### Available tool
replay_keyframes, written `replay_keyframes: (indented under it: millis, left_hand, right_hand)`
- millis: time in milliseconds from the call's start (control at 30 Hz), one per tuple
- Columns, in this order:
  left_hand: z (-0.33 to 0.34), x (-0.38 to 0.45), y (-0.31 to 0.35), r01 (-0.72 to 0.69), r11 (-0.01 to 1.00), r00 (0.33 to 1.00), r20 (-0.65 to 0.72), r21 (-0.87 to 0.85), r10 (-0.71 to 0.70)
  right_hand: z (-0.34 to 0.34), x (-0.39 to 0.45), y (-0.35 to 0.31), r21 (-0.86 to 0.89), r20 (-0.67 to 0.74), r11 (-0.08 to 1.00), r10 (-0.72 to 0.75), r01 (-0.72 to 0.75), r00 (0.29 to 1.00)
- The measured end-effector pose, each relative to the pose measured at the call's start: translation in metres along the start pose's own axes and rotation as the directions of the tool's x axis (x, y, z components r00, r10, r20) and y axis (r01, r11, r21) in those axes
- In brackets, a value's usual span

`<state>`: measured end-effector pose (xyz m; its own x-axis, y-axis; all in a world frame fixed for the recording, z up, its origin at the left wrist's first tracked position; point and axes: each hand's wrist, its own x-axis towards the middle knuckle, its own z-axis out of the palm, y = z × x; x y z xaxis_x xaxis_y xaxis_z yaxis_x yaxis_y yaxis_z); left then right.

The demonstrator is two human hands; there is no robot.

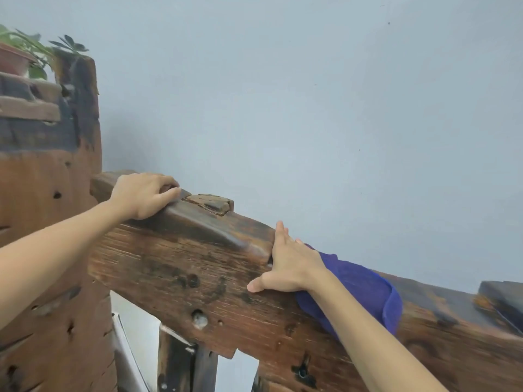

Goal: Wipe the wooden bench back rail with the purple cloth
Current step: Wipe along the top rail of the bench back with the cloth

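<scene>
A worn, dark-stained wooden back rail (181,267) slants across a grey wall (311,94). A purple cloth (365,284) drapes over its top, pressed under the flat, straight-fingered right hand (288,264). The left hand (144,195) curls over the rail's upper end.

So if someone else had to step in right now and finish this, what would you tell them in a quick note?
Left hand: fingers curled over the top edge of the worn brown wooden bench back rail, bracing, no cloth in it.
Right hand: fingers straight, pressing flat on the rail top, thumb spread on the front face.
Crumpled purple cloth: draped over the rail, under and to the right of the right hand and wrist.
Done: cannot tell how much is wiped.
Left: probably slide the cloth along the whole rail.
</scene>
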<state>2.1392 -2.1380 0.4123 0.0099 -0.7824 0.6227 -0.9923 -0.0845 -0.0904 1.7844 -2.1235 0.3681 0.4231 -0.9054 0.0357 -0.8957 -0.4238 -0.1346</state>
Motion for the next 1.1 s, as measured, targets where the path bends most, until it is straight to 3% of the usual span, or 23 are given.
replay_keyframes:
  millis: [133,300,367,433,467,533,567,600,667,767,867,967,1033,1100]
  left_hand:
    - [0.001,0.001,-0.004,0.003,0.999,0.999,-0.047,-0.033,-0.005]
    - [0.001,0.002,0.0,0.018,0.998,1.0,-0.017,-0.063,-0.019]
    - [0.002,0.002,-0.001,0.011,0.997,1.0,0.001,-0.07,-0.011]
    - [0.002,0.003,-0.001,0.006,0.997,1.0,0.0,-0.072,-0.006]
    - [0.002,0.003,-0.001,0.003,0.997,1.0,0.0,-0.074,-0.003]
    - [0.004,0.003,-0.002,-0.006,0.996,1.0,-0.005,-0.083,0.006]
    - [0.004,0.002,-0.003,-0.01,0.996,1.0,-0.013,-0.089,0.009]
    - [0.005,0.002,-0.003,-0.013,0.996,1.0,-0.027,-0.086,0.011]
    - [0.007,0.002,-0.002,-0.017,0.996,0.999,-0.053,-0.086,0.012]
    - [0.008,0.001,-0.004,-0.014,0.996,0.997,-0.075,-0.09,0.008]
    - [0.009,0.0,0.002,-0.026,0.996,0.996,-0.084,-0.09,0.018]
    - [0.009,0.0,-0.003,-0.026,0.993,0.994,-0.106,-0.112,0.014]
    - [0.006,0.001,-0.003,-0.033,0.993,0.993,-0.115,-0.117,0.02]
    - [0.006,0.001,-0.003,-0.041,0.992,0.992,-0.126,-0.12,0.026]
  right_hand:
    - [-0.002,-0.003,-0.008,0.027,-0.023,0.999,0.019,-0.018,1.0]
    - [0.011,-0.024,-0.033,-0.118,-0.208,0.993,-0.016,-0.009,0.978]
    - [0.014,-0.03,-0.038,-0.097,-0.226,0.995,-0.007,-0.015,0.974]
    - [0.007,-0.041,-0.039,0.029,-0.178,1.0,0.015,-0.01,0.984]
    - [0.0,-0.047,-0.038,0.172,-0.138,0.985,0.017,0.007,0.99]
    - [-0.017,-0.061,-0.033,0.549,-0.11,0.835,0.021,0.042,0.994]
    - [-0.026,-0.066,-0.031,0.622,-0.145,0.781,0.053,0.049,0.988]
    - [-0.032,-0.068,-0.026,0.587,-0.201,0.809,0.102,0.037,0.974]
    - [-0.033,-0.064,-0.017,0.36,-0.29,0.93,0.192,-0.079,0.938]
    - [-0.016,-0.049,-0.025,0.226,-0.179,0.942,0.289,-0.246,0.94]
    - [-0.009,-0.028,-0.021,0.226,-0.121,0.886,0.437,-0.404,0.891]
    - [-0.02,0.0,-0.021,0.305,-0.07,0.858,0.453,-0.413,0.889]
    - [-0.022,0.009,-0.015,0.362,-0.113,0.855,0.436,-0.371,0.893]
    - [-0.019,0.013,-0.013,0.489,-0.23,0.801,0.499,-0.344,0.836]
